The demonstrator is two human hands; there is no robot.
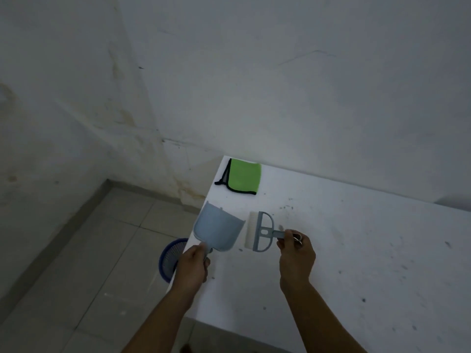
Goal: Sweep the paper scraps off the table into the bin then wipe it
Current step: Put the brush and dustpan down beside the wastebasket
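My left hand [194, 264] grips the handle of a pale blue dustpan [218, 229], held at the left edge of the white table [356, 263]. My right hand [295, 256] holds the handle of a small blue brush [263, 231] with white bristles, just right of the dustpan's mouth. A folded green cloth [243, 179] with black trim lies at the table's far left corner. A blue mesh bin [171, 259] stands on the floor below the table edge, partly hidden by my left hand and the table. Only small dark specks show on the tabletop; no paper scraps are clear to see.
A stained white wall [280, 85] runs behind the table and meets another wall at the left corner. Pale floor tiles [102, 263] lie left of the table around the bin.
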